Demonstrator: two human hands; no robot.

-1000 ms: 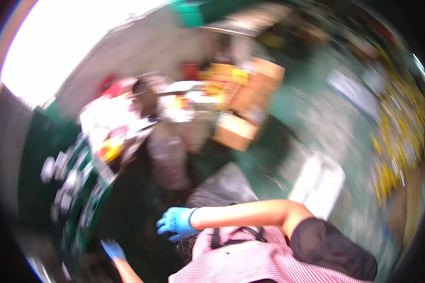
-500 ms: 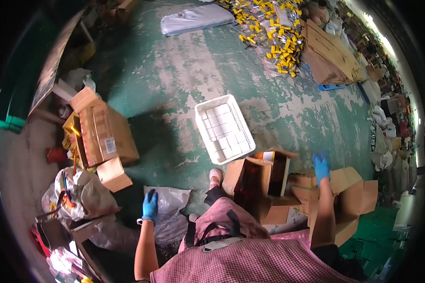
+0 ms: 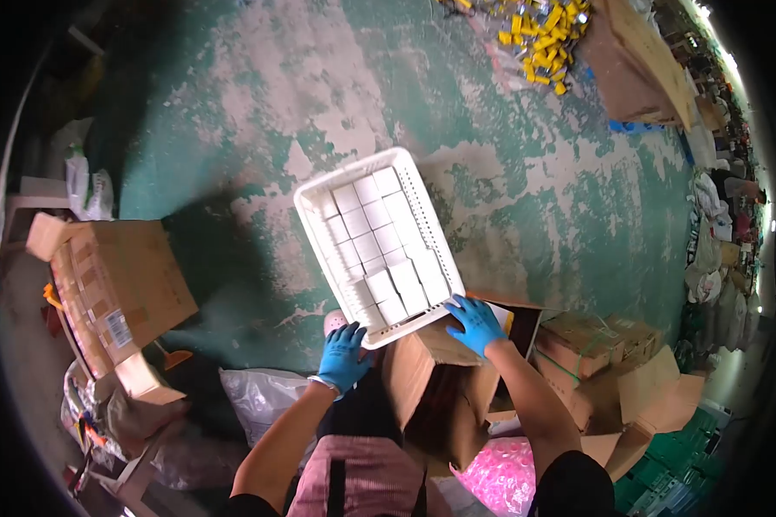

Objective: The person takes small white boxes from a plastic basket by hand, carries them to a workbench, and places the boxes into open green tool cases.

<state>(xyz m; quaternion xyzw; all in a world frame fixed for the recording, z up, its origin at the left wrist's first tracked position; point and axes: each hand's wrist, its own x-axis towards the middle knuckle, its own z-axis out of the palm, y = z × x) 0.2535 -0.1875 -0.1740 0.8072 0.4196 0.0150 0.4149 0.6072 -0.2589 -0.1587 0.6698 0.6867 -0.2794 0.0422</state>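
White basket (image 3: 429, 226), packed with small white boxes (image 3: 392, 211), lay at mid-view, seemingly on the worn green floor (image 3: 543, 241), its near end toward the person; at the far left stood a cardboard box (image 3: 147, 276), and nearer the person lay a grey plastic bag (image 3: 254, 396); to the right of that bag, the left hand (image 3: 345, 358), in a blue glove, was at the basket's near left corner; farther right, the right hand (image 3: 474, 323), gloved alike, had its fingers spread at the near right corner, just above an open carton (image 3: 422, 358); half a second earlier the two hands had been well apart, neither at the basket, and now both had come to its near end, which made it the one thing that both were working at.

Hidden from sight was the underside of the rim, so one could not tell whether either hand had closed on it; nor could one tell whether the basket touched the open carton, whose inside was dark; the pink wrapped bundle (image 3: 502, 474) was partly covered by the right arm, and the heap of yellow pieces (image 3: 543, 39) was cut off at the top.
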